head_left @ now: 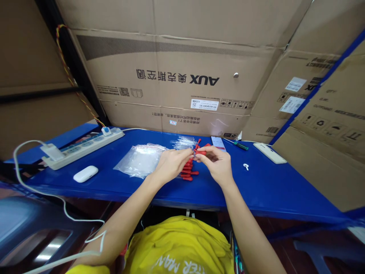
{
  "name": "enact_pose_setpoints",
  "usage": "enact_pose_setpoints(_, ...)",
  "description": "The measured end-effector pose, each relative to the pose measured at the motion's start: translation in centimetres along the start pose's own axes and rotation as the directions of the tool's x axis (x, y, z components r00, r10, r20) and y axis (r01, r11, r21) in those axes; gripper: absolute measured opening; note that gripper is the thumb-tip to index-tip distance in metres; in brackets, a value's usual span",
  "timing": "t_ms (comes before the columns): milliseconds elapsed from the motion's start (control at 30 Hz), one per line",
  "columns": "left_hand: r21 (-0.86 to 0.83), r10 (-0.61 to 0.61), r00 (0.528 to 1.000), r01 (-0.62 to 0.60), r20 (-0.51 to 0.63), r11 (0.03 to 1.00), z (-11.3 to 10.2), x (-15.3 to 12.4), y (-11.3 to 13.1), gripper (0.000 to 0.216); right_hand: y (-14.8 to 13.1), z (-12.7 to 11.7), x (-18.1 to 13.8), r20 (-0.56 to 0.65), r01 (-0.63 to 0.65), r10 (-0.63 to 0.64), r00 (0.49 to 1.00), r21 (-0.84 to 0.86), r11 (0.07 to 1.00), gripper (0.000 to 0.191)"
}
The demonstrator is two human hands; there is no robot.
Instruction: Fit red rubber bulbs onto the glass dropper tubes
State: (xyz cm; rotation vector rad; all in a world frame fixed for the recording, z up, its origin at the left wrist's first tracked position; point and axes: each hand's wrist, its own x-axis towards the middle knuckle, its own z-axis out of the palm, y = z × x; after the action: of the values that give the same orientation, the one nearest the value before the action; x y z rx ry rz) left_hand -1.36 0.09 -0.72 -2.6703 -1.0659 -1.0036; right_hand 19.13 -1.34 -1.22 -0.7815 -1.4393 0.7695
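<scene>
My left hand [173, 161] and my right hand [219, 163] meet over the middle of the blue table, fingertips closed together. Between them is a dropper with a red rubber bulb [201, 152]; the bulb lies in my right fingertips. My left fingers pinch at its other end, where the glass tube is mostly hidden. Beneath and in front of my hands lie several red-bulbed droppers [186, 178]. Just behind them is a bunch of clear glass tubes [184, 142]. A clear plastic bag [137, 160] lies beside my left hand, partly behind it.
On the blue table [256, 190], a white power strip [85, 146] and a white earbud case [85, 174] are at left. A phone [218, 144], a green-handled screwdriver [241, 145], an earbud [245, 166] and a cream-coloured slab [269, 153] lie right. Cardboard [176, 57] walls the back.
</scene>
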Motion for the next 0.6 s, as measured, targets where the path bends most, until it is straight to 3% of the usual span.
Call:
enact_pose_setpoints(267, -0.083, 0.011, 0.999, -0.006, 0.053, 0.997, 0.0, 0.1, 0.4, 0.037, -1.6, -2.6, 0.6, 0.088, -0.08, 0.08, 0.993, -0.007, 0.997, 0.028)
enact_pose_setpoints(600, -0.037, 0.023, 0.999, -0.021, 0.048, 0.999, 0.4, 0.2, 0.0, 0.037, -1.1, -2.7, 0.7, 0.098, -0.057, 0.061, 0.993, -0.04, 0.998, 0.03)
